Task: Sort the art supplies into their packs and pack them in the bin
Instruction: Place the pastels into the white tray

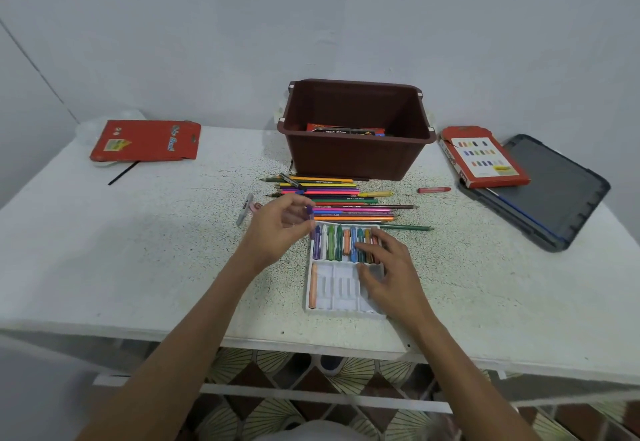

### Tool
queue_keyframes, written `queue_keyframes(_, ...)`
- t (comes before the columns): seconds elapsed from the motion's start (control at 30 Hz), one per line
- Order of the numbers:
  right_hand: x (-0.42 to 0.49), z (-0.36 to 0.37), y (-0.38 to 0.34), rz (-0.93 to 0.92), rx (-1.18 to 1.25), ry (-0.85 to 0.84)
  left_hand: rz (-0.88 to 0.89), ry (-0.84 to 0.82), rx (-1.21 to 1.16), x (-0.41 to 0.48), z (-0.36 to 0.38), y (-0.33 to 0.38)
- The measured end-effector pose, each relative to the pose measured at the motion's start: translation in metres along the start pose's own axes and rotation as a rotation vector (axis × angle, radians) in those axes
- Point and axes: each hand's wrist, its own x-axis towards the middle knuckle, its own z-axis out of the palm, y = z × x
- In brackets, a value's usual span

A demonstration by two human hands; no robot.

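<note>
The left hand (280, 225) hovers just above the tabletop (173, 250), at the left upper corner of the white plastic crayon tray (343, 290). Its thumb and fingers (299, 201) pinch a short purple crayon (308, 210), which stays in the air, near the top-left slot of the tray and just in front of the pile of coloured pencils (339, 198).

The right hand (391, 274) rests on the right part of the tray. Its fingers (369, 248) are loosely spread and lie flat on the right end of the upper row of crayons (334, 243); they seem to hold nothing, though the crayons under them are partly hidden. In the lower row one peach crayon (313, 284) lies in the leftmost slot.

Behind the pencils stands the dark brown plastic bin (356, 160), and a flat pack (346, 129) lies on its bottom. A loose red crayon (434, 190) lies to the right of the pencils, and a yellow crayon (375, 194) lies against them. The red crayon box (485, 163) lies further right, partly on a dark grey flat lid (561, 191). A red flat pencil pack (147, 140) lies far to the left, well apart.
</note>
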Motion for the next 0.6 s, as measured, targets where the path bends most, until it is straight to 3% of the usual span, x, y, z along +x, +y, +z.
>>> queue_keyframes(0.17,0.0,0.0,0.0,0.004,0.006,0.005,-0.056,-0.158,-0.083,-0.019,0.001,0.007)
queue_keyframes(0.47,0.0,0.002,0.001,-0.015,0.002,0.015,-0.012,-0.406,0.153,-0.039,0.009,-0.005)
queue_keyframes(0.6,0.0,0.002,0.004,-0.025,-0.008,0.016,0.047,-0.396,0.24,-0.043,0.012,-0.005)
